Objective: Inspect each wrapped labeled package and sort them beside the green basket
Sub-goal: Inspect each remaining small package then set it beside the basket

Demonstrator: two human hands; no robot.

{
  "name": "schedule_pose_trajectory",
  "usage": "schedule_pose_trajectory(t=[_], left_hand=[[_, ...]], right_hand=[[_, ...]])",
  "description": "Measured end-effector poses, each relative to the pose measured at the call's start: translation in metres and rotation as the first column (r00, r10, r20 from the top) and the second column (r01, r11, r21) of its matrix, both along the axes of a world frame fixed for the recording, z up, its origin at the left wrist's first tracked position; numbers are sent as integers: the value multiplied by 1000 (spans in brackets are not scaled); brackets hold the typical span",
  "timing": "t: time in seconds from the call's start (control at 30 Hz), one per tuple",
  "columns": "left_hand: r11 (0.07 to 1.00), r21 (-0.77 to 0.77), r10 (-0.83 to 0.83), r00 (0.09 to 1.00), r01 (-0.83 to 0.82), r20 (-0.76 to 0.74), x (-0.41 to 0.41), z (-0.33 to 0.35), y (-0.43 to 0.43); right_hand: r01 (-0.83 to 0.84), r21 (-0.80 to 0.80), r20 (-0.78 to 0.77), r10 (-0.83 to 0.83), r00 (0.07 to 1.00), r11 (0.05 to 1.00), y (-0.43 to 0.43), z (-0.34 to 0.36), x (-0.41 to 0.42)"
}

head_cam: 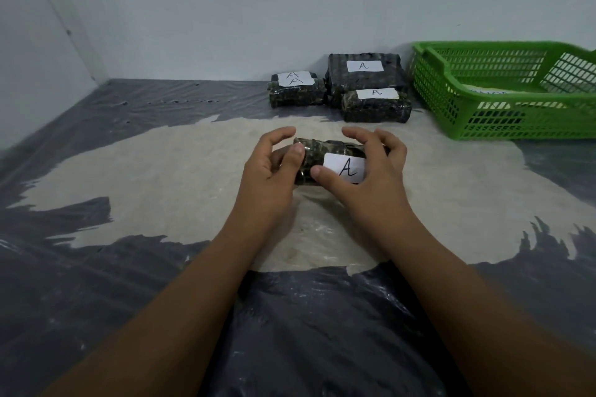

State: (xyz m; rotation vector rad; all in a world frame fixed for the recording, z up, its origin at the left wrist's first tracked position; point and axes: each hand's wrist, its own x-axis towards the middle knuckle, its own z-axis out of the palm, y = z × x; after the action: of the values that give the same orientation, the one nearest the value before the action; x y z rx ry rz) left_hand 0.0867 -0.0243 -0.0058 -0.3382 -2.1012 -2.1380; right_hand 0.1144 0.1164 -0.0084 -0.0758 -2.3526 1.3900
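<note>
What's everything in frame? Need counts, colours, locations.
held package: 1, dark wrap, white "A" label, centre, in both hands
back package, left package, front package: 3, dark wrap, white "A" labels, grouped by the wall just left of the basket
green basket: 1, green, far right; something pale inside, unclear
plastic sheet: 1, grey, covering the floor
pale patch: 1, beige, mid-sheet under the hands
wall: white, behind
left hand: 1, fingers curled round the held package's left end
right hand: 1, grips the right end, thumb at the label's edge
</note>
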Motion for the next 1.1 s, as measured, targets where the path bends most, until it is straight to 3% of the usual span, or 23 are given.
schedule_pose_trajectory(t=[0.23, 0.37, 0.5, 0.67, 0.87, 1.1], left_hand=[[999, 37, -37, 999, 36, 19, -2, 1, -3], [998, 32, -48, 998, 47, 31, -1, 1, -2], [997, -70, -42, 999, 42, 3, -1, 0, -4], [999, -34, -42, 999, 42, -2, -3, -2, -6], [993, -113, -26, 996, 16, -91, -6, -4, -6], [989, -145, -23, 993, 6, -118, -5, -6, -3]], right_hand=[[-72, -83, -53, 68, 996, 994, 6, 2, -1], [-44, -29, -77, 41, 996, 999, 7, -1, -1], [-39, -37, -85, 35, 996, 999, 4, 1, -2], [-65, -19, -115, 62, 991, 998, 7, 6, -2], [-64, 76, -131, 73, 989, 995, 3, 8, -1], [-34, 19, -51, 35, 998, 999, 5, 9, 0]])
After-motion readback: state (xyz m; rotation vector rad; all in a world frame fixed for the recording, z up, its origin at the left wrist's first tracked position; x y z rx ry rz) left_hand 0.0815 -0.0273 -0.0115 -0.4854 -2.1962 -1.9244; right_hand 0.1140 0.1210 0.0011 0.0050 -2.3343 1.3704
